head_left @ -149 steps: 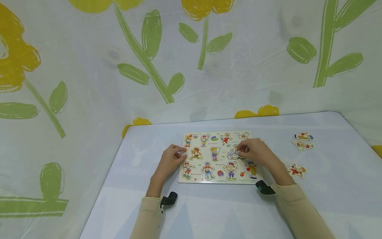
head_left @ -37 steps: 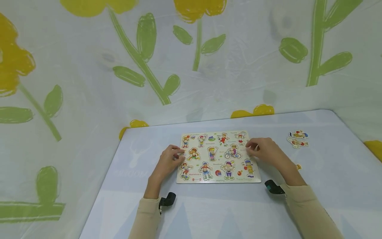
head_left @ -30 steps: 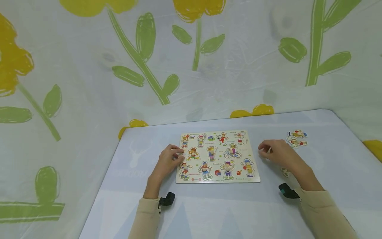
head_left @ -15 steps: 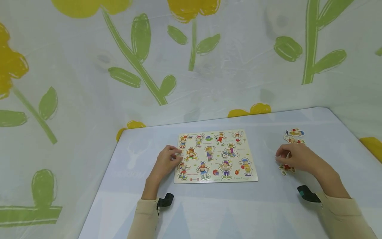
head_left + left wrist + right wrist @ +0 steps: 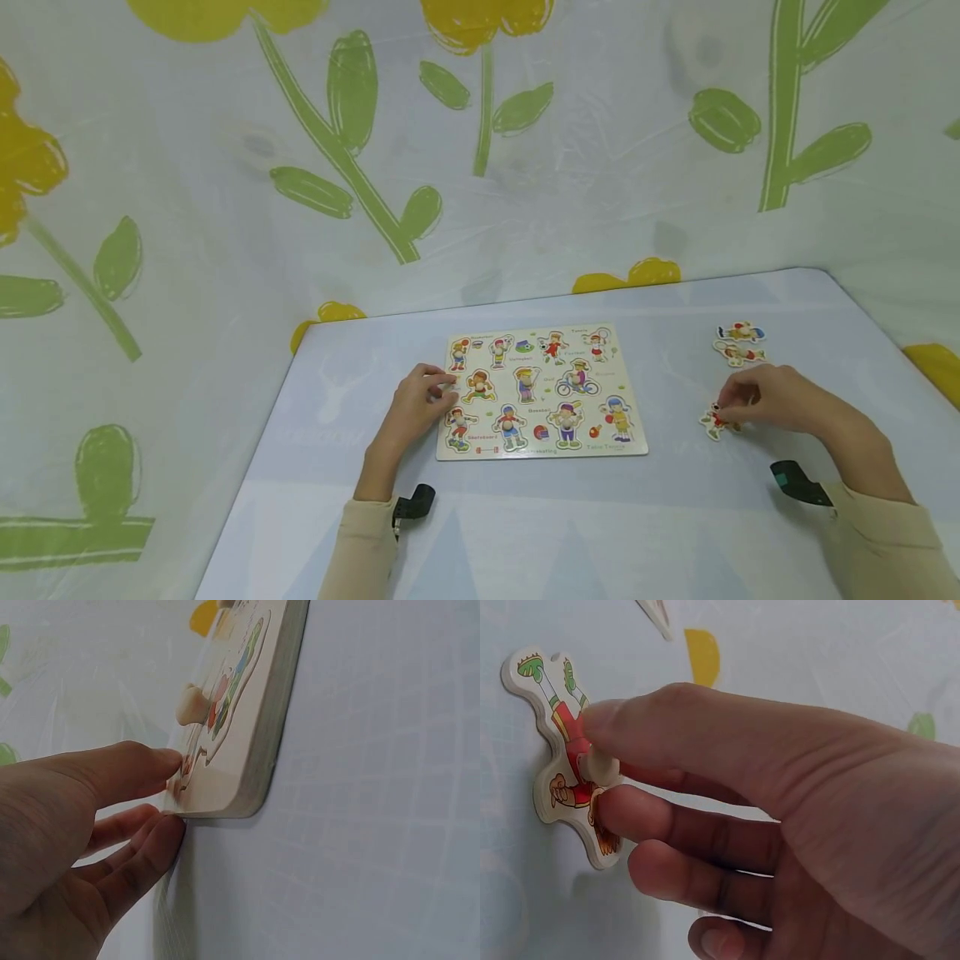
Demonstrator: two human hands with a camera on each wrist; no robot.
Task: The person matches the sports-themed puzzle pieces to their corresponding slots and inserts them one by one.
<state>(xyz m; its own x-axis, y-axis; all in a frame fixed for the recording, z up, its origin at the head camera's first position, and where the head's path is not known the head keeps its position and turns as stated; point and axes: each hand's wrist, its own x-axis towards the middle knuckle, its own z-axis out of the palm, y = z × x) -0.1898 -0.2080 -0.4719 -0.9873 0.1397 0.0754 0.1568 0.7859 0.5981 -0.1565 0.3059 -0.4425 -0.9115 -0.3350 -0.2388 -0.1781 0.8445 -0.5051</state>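
Note:
A pale wooden peg puzzle board [image 5: 590, 410] lies flat on the table, its recesses showing cartoon athletes, several with knobbed pieces in them. My left hand [image 5: 415, 404] pinches the board's left edge; in the left wrist view the thumb [image 5: 150, 769] lies over the top face and the fingertips meet the side. To the right of the board, my right hand [image 5: 776, 402] has thumb and forefinger at the round knob [image 5: 600, 765] of a red-clad footballer puzzle piece [image 5: 571, 739]. That piece lies on the table, partly hidden by the fingers in the head view.
Two more puzzle pieces, one with a blue-capped figure [image 5: 741, 332] and one with a racket player [image 5: 739, 353], lie beyond the right hand. A flower-printed curtain [image 5: 585, 183] stands behind the white table [image 5: 525, 533]. Black wrist cameras [image 5: 415, 502] hang below both wrists.
The right hand has let go of the cyclist piece in the board, moved right across the table and taken the footballer piece's knob. The left hand stays at the board's edge.

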